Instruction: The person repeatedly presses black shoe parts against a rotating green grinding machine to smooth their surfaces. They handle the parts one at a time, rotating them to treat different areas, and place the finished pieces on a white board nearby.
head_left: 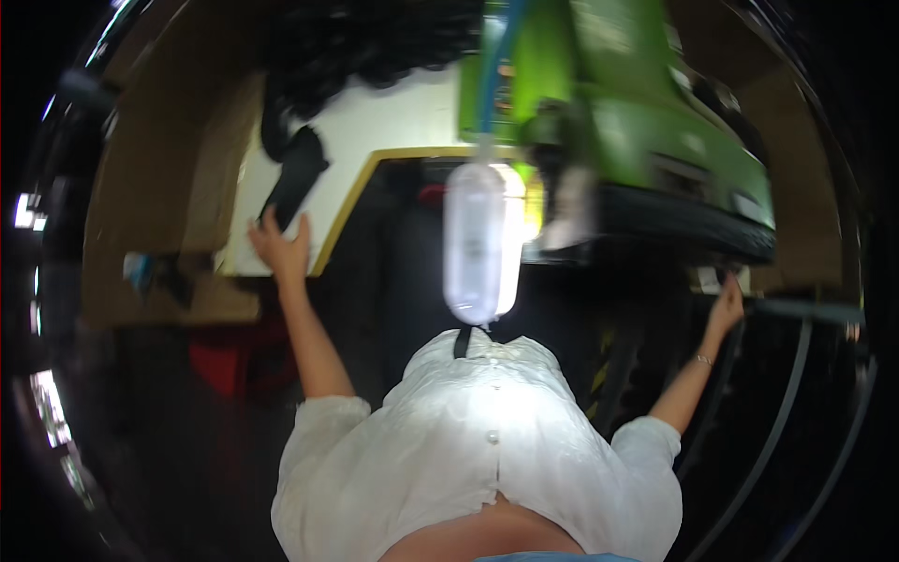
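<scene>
In the frame's left, the left hand (284, 251) has fingers spread wide at the lower tip of a black piece (298, 173) on the white counter (393, 117). Lower right of the green machine (646, 122), the right hand (727, 305) is blurred; I cannot tell its grip.

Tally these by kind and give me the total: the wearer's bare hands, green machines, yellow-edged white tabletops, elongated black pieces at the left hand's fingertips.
Bare hands: 2 (left hand, right hand)
Green machine: 1
White tabletop: 1
Black piece: 1
Total: 5
</scene>
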`<state>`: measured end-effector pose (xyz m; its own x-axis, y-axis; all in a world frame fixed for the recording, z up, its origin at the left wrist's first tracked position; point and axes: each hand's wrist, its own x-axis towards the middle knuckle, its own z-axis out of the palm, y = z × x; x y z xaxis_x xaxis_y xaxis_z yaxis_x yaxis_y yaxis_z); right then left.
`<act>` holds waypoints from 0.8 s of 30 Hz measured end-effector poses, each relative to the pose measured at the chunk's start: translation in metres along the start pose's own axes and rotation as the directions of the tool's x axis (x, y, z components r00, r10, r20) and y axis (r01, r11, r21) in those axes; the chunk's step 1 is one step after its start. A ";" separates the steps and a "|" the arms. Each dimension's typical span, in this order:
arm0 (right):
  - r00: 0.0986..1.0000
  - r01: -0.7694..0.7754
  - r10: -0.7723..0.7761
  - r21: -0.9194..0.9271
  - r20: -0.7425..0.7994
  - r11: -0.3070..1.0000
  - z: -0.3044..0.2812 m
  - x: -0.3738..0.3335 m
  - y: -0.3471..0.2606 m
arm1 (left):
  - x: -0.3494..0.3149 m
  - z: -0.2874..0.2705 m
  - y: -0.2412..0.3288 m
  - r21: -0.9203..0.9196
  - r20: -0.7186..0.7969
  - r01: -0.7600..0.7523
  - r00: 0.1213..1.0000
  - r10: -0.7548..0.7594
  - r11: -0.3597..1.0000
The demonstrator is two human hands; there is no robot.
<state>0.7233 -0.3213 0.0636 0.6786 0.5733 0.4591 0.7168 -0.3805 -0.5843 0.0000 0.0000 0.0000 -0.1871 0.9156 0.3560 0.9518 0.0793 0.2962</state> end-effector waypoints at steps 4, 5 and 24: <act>0.989 -0.054 0.066 0.093 -0.134 0.994 0.034 -0.002 0.017 | 0.034 -0.043 0.023 -0.012 0.052 0.046 0.998 -0.046 0.999; 0.968 -0.113 0.173 0.294 -0.184 0.949 0.031 0.006 0.022 | 0.030 -0.041 0.021 -0.046 0.056 0.066 0.996 -0.063 0.997; 0.550 -0.136 -0.328 0.470 0.768 0.872 0.154 -0.145 -0.319 | -0.056 -0.129 0.165 -0.922 0.075 -0.164 0.813 0.578 0.350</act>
<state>0.3717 -0.1715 0.0809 0.0152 0.9975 -0.0692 0.4571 -0.0685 -0.8868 0.1366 -0.0892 0.1429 0.4163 0.8194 0.3940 0.1401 -0.4860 0.8627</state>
